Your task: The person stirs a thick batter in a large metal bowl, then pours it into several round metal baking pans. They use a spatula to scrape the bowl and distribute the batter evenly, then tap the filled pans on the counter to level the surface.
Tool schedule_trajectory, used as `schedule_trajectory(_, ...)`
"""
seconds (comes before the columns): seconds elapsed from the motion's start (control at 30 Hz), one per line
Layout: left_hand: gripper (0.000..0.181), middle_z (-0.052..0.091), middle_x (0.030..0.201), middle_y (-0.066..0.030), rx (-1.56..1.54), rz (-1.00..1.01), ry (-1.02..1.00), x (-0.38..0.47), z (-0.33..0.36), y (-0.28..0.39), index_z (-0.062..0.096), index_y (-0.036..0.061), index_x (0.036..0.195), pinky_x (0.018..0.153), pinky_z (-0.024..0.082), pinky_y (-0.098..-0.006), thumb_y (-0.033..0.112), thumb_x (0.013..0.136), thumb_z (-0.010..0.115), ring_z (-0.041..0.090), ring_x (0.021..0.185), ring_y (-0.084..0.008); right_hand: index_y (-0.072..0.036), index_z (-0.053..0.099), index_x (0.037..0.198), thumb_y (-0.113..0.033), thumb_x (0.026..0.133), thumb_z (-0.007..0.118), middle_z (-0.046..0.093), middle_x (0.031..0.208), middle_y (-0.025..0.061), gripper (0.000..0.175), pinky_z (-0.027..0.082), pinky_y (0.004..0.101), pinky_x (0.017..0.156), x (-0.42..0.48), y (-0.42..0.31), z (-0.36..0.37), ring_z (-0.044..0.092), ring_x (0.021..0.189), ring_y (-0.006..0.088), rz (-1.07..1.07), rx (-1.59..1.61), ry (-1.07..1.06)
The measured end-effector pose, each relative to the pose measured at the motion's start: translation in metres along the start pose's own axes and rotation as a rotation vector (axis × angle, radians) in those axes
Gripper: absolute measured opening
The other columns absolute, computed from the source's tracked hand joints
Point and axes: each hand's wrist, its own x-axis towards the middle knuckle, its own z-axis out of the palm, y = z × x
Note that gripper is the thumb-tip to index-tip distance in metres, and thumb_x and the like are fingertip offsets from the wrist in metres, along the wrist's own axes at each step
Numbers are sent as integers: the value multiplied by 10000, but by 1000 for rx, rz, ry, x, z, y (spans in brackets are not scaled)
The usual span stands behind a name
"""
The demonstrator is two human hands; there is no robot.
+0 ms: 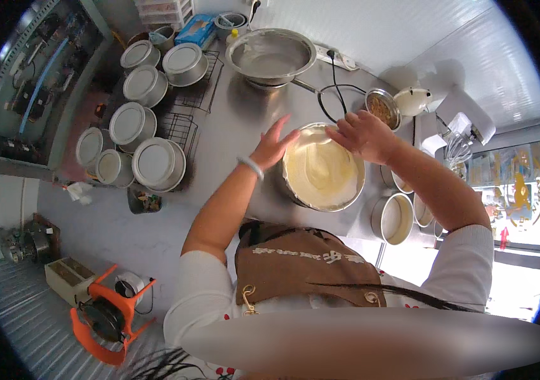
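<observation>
A round metal bowl [323, 205] of pale yellow batter [323, 166] stands on the metal counter before me. My left hand [274, 146] is at the bowl's upper left rim, fingers apart and holding nothing that I can see. Over the upper right rim is my right hand [362, 137], its fingers curled and pointing down towards the batter. Whether they hold anything is hidden. Just beyond it a small metal bowl of brown crumbly bits [382, 110] leans near a cream-coloured mixer part. Round cake tins [392, 218] stand to the right, partly behind my right forearm.
A large metal bowl [271, 54] stands at the back, near a power strip [336, 58] and a looped black cable. Several lidded round tins [158, 164] and wire racks [179, 130] are at left. A stand mixer with a whisk [458, 148] is at right.
</observation>
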Motion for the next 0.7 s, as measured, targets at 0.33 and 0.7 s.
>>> schedule_trajectory(0.33,638,584,1364,-125,-450,-166,-261,26,20,-28,343,25,1545,1045,437,-330,270,1017,604,553,1220,-184,-71,739,852,-236,917,619,733,857,156,215,564,448,712,-22,-47,-3,723,854,341,485,753,-1169)
schedule_trajectory(0.7,855,313,1588,-183,-188,8,27,-46,36,-36,33,71,1620,1187,261,-414,261,991,580,314,1459,-295,-112,759,930,-170,882,609,732,829,125,168,571,460,615,-19,-61,22,737,751,287,426,444,-1002)
